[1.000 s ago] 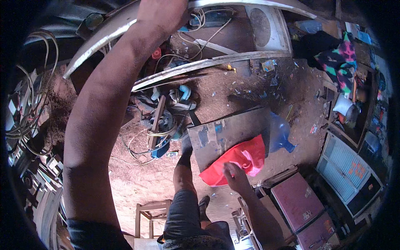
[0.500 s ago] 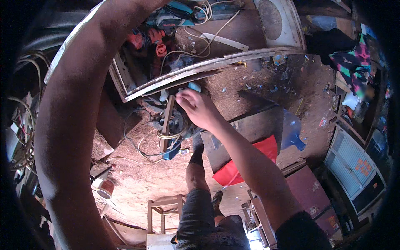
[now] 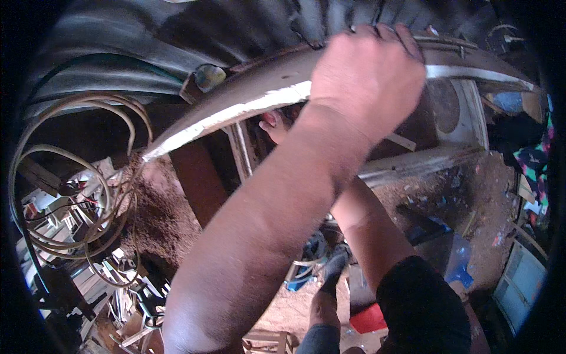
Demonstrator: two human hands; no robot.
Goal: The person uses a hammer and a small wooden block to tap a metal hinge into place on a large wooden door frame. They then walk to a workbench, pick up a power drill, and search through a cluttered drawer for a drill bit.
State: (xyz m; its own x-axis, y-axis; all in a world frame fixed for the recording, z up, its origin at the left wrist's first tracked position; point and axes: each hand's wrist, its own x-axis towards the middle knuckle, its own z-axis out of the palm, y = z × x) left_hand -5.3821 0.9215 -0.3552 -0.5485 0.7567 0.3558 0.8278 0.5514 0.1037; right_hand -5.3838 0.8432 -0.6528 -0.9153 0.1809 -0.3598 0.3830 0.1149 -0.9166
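A: Left hand (image 3: 368, 74)?
B: Clamped on long, grey, white-edged panel (image 3: 265, 87), upper centre of frame.
A: Right hand (image 3: 276, 128)?
B: Below panel's edge, partly hidden; grip cannot be told.

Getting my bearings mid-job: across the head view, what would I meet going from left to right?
Coiled hose → right hand → left hand, closed over the edge of a white-edged board → blue plastic container → louvered panel.
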